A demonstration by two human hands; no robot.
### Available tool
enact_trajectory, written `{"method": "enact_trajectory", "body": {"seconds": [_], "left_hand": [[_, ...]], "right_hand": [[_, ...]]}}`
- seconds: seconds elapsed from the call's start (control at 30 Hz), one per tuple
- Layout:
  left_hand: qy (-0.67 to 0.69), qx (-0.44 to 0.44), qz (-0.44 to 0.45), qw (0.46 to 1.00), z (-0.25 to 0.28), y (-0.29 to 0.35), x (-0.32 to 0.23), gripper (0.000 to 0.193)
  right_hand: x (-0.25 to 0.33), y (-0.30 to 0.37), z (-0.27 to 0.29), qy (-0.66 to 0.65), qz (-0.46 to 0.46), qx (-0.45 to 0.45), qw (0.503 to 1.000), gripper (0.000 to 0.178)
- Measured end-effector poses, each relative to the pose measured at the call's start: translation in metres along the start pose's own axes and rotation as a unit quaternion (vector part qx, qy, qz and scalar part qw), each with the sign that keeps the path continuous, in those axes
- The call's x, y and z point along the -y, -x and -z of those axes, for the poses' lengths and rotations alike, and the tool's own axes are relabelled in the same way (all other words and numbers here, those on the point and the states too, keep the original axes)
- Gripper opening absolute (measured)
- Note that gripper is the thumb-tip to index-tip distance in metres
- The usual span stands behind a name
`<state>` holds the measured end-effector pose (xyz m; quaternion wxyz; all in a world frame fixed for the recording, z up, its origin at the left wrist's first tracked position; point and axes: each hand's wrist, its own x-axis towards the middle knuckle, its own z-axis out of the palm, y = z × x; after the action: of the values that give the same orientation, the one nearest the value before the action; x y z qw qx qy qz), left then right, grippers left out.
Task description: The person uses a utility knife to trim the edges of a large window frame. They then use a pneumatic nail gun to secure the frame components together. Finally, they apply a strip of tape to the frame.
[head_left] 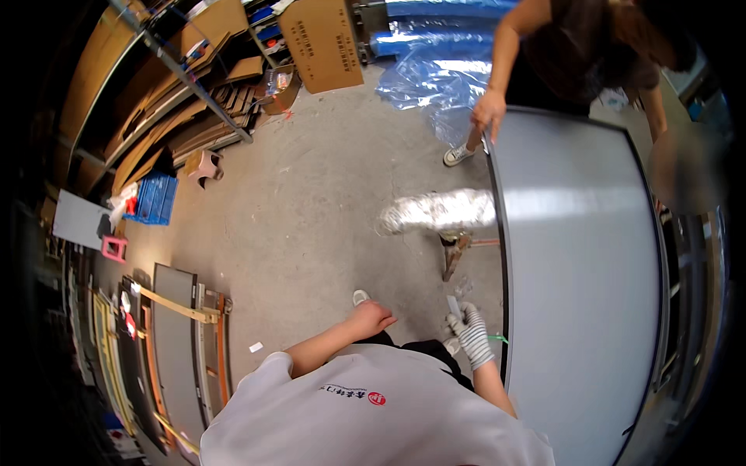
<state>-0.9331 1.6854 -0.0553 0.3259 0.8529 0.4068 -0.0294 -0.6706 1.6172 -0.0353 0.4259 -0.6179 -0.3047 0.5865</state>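
My left hand (371, 318) is bare and held in front of my body, over the floor. Its fingers are loosely curled together and nothing shows in them. My right hand (472, 339), in a grey-and-white striped glove, is closed on a small flat pale strip (453, 306) that sticks up past the fingers. It hangs close beside the dark near-left edge of a large grey panel (579, 272) with a black frame. A bit of green cord or tape (498, 339) shows between the glove and that edge. What the strip is exactly I cannot tell.
A co-worker's hand (488, 113) rests on the panel's far left corner. Beside the panel are a plastic-wrapped bundle (439, 212) and a support leg (456, 258). Shelving with boards (194, 85), a blue crate (158, 199), a pink stool (114, 248) and leaning panels (175, 311) stand left.
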Motion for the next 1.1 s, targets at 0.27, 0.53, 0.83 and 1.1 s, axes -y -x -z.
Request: {"method": "enact_trajectory", "body": {"seconds": [0.27,0.53,0.83,1.1], "left_hand": [[-0.014,0.063,0.249,0.966,0.08,0.12,0.22,0.038],[0.099,-0.111,0.289,0.946,0.156,0.099,0.372,0.041],[0.173,-0.2,0.358,0.895,0.318,0.05,0.537,0.04],[0.098,-0.427,0.389,0.81,0.572,0.079,0.726,0.038]], "right_hand": [[-0.027,-0.157,-0.217,0.338,0.079,0.164,0.923,0.02],[0.021,-0.364,-0.272,0.51,0.044,0.044,0.858,0.024],[0.052,-0.474,-0.313,0.656,-0.177,0.07,0.731,0.061],[0.138,-0.686,-0.503,0.357,-0.195,0.026,0.913,0.04]]}}
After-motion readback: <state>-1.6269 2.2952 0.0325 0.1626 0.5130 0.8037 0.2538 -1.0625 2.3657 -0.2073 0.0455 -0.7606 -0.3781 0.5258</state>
